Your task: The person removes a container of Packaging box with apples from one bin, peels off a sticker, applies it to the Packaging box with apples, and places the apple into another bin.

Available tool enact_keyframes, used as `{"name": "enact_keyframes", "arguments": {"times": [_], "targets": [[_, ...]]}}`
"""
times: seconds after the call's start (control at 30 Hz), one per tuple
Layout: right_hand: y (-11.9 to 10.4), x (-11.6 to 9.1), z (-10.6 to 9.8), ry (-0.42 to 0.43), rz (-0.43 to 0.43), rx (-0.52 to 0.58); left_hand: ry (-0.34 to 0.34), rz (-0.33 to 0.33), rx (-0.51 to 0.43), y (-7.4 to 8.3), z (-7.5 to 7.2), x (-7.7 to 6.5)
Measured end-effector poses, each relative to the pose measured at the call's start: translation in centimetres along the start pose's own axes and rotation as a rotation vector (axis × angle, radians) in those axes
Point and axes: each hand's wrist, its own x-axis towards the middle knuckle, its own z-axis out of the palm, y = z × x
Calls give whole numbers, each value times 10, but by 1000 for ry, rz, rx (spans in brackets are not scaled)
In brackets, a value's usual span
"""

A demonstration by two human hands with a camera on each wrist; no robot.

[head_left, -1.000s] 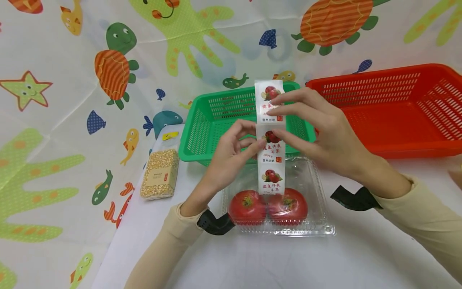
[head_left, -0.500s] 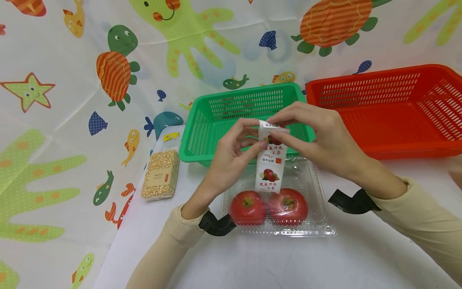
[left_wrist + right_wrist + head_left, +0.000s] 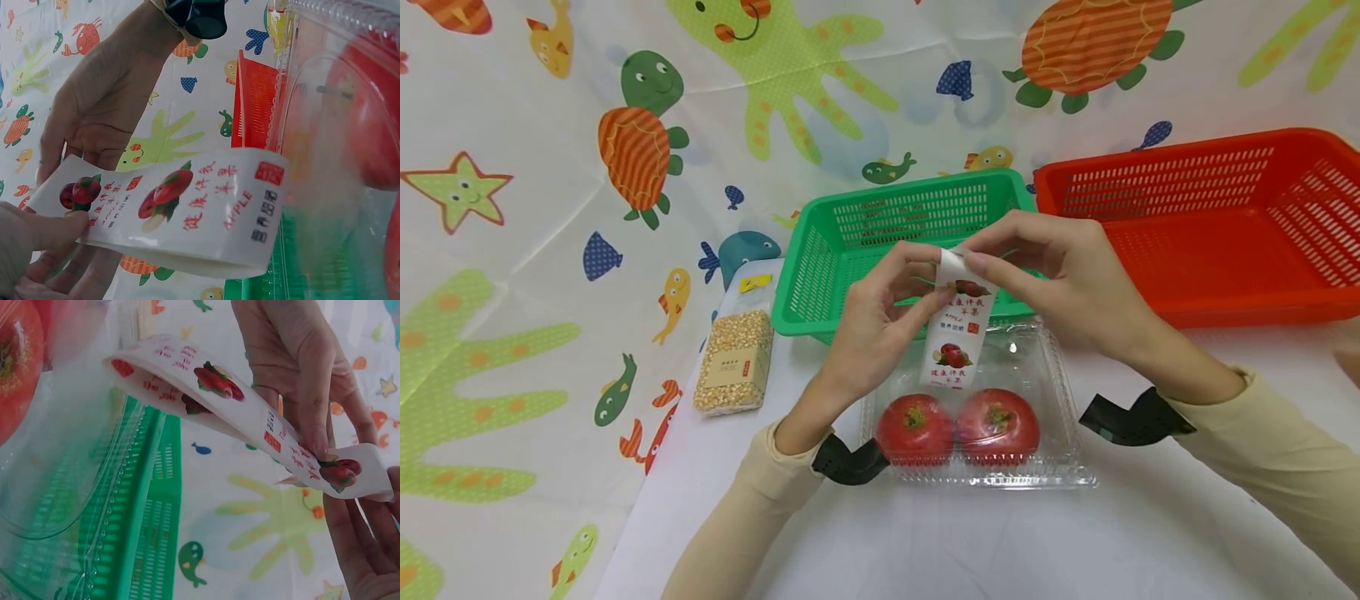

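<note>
A glossy white label strip (image 3: 957,333), looped back on itself, bears red apples, green leaves, red characters and "APPLE". It hangs above the clear container (image 3: 1054,433), pinched by left hand (image 3: 877,321) and right hand (image 3: 1071,279).

1. The right hand (image 3: 1071,279) covers part of the label strip (image 3: 959,329).
2. The left hand (image 3: 876,325) blocks some of the green basket (image 3: 812,279).
3. The red basket (image 3: 1225,307) runs off the head view's right edge.
4. From here, the corn packet's (image 3: 733,362) writing is too small for me to read.
</note>
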Motion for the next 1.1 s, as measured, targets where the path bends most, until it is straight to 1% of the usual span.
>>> {"name": "enact_keyframes", "arguments": {"times": [0.2,0.33,0.47,0.53,0.7,0.77,0.87,0.93,1.03,1.1], "targets": [[2,0,-5,30,51,20,-19,-21,22,2,-2,0],[5,-2,-10,77,71,40,-38,-21,65,2,-5,-2],[8,-4,-16,125,90,67,-55,-35,99,3,-9,-6],[10,-5,-20,142,107,82,-63,-50,99,3,-12,-9],[12,-11,-27,172,141,74,-81,-109,97,3,-21,-18],[13,-13,-29,180,151,76,-80,-140,100,4,-27,-22],[14,-17,-32,188,164,104,-56,-188,118,9,-38,-31],[14,-19,-33,191,169,118,-34,-224,137,13,-48,-37],[14,-21,-35,191,180,111,-2,-279,158,20,-66,-49],[13,-23,-37,186,183,104,10,-294,175,23,-78,-57]]}}
